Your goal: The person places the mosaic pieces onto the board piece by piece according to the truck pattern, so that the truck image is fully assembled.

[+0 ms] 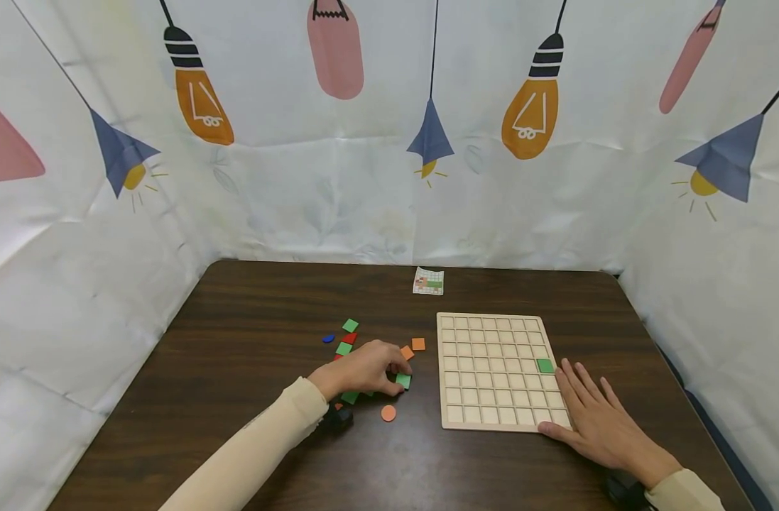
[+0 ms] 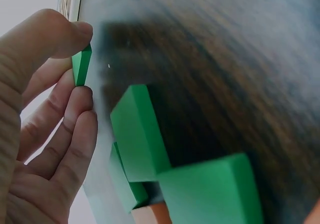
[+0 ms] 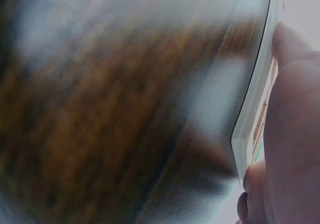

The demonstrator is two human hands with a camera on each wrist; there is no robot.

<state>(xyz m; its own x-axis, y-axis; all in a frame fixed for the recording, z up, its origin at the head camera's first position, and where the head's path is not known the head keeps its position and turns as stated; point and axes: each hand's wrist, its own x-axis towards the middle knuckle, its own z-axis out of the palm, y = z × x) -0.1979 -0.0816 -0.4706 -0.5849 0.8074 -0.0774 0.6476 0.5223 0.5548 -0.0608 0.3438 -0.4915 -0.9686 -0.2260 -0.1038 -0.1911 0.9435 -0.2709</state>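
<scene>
My left hand (image 1: 371, 367) pinches a green square tile (image 2: 81, 66) between thumb and fingertips, just above the dark table. Other green tiles (image 2: 142, 134) lie under and beside that hand, partly hidden by it in the head view. To the right, a pale wooden grid board (image 1: 488, 383) lies flat on the table. One green tile (image 1: 545, 365) sits in a cell at the board's right side. My right hand (image 1: 596, 419) rests flat at the board's right edge with straight fingers, its thumb over the near right corner.
Around my left hand are red pieces (image 1: 350, 338), a blue piece (image 1: 328, 338), an orange square (image 1: 417, 344) and an orange disc (image 1: 388, 413). A small printed card (image 1: 429, 281) with a coloured grid lies at the table's far edge. White printed cloth (image 1: 376, 191) surrounds the table.
</scene>
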